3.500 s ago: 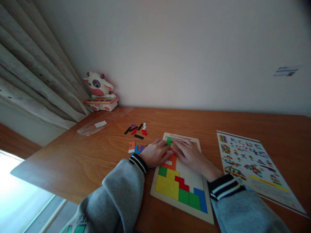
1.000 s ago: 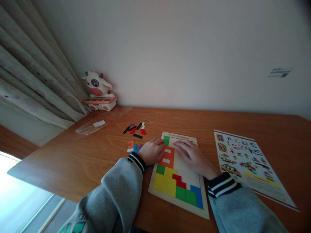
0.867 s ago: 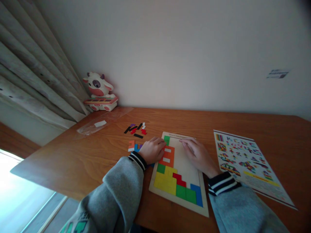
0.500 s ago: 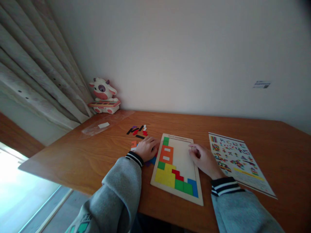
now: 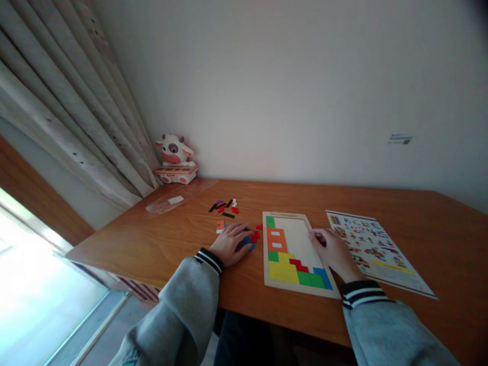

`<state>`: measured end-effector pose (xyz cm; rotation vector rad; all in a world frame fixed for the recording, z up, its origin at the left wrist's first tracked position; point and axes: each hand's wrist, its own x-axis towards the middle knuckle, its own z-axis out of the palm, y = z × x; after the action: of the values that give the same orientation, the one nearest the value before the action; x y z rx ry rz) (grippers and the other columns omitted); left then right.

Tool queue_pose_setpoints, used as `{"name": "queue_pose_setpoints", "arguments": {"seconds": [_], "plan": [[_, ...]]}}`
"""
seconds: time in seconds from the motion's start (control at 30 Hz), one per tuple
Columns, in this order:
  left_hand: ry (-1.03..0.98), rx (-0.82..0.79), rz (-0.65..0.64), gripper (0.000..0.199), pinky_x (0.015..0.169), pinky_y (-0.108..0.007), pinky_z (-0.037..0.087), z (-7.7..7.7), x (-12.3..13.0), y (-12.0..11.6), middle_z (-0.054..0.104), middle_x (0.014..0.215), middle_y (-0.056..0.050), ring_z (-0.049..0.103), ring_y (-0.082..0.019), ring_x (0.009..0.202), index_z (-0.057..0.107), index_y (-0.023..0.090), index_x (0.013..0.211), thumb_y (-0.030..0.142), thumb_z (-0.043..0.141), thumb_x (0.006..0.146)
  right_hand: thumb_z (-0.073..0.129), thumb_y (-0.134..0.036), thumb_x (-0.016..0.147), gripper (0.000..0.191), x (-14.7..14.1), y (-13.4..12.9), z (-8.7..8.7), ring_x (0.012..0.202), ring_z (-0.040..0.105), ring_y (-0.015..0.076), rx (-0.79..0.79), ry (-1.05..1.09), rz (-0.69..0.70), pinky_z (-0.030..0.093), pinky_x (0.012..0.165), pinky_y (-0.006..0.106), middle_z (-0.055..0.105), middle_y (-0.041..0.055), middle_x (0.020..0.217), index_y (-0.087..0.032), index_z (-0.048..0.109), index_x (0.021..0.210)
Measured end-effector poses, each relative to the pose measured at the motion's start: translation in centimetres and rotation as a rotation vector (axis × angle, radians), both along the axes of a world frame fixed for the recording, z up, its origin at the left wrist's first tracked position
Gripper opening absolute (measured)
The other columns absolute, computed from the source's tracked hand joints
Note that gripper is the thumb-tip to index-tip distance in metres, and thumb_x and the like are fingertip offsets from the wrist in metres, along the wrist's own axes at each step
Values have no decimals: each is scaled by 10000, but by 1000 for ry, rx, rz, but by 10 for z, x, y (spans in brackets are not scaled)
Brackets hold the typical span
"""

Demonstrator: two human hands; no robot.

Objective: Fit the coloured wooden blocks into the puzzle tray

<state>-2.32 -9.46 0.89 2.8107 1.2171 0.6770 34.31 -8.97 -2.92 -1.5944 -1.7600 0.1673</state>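
A shallow wooden puzzle board (image 5: 301, 234) lies on the table, its left side and bottom filled with green, orange, yellow, red and blue pieces; its upper right shows bare wood. My left hand (image 5: 231, 244) rests with fingers spread over a pile of blue pieces (image 5: 247, 246) and red pieces (image 5: 255, 236) left of the board. My right hand (image 5: 331, 249) is at the board's right edge, thumb and forefinger pinched together; whether something small is between them cannot be made out.
Small black, red, purple and white pieces (image 5: 229, 215) lie behind my left hand, with an orange piece (image 5: 220, 224) nearer. A printed sheet (image 5: 375, 249) is at right. Plastic film (image 5: 162, 206) and a cow toy (image 5: 175, 160) are at back left.
My left hand has moved off the board's left edge and spread over the pile, uncovering red and blue pieces. The view has shifted, and the board sits less tilted. My right hand stays by its edge.
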Motion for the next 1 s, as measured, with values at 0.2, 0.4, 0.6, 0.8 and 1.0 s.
{"name": "queue_pose_setpoints", "arguments": {"seconds": [0.2,0.4,0.6,0.8,1.0], "plan": [[95,-74,-109,481,1186,-548,301,3,31,1,446,1539,-88,356,-292,1454,465,228,1454,366,462,992,502,-379,892,291,4,-2,1,770,668,219,4,13,-24,546,780,389,678,115,926,-169,699,935],[78,-89,2,448,1168,-539,337,0,46,14,481,1507,-124,437,-275,1404,495,185,1424,300,444,994,482,-381,929,307,6,-5,-2,789,672,216,4,-7,-17,550,796,391,661,108,959,-167,700,958],[-10,-17,127,399,1135,-455,404,-7,39,23,570,1380,-158,518,-265,1294,566,122,1325,269,494,960,442,-355,951,308,3,-3,-5,837,656,217,12,-70,-10,542,829,384,631,117,991,-161,679,982],[9,19,199,291,977,-403,513,-2,42,43,666,1153,-113,626,-246,1070,670,171,1170,276,570,918,412,-320,961,292,-15,-2,1,915,628,254,5,-184,-46,494,828,403,623,115,1002,-183,664,1014],[-13,11,208,229,911,-378,545,-1,48,73,731,1023,-113,676,-253,983,745,169,909,332,586,925,445,-277,946,234,-19,2,3,913,639,240,-72,-216,-47,476,781,370,627,97,1053,-217,647,1046]]}}
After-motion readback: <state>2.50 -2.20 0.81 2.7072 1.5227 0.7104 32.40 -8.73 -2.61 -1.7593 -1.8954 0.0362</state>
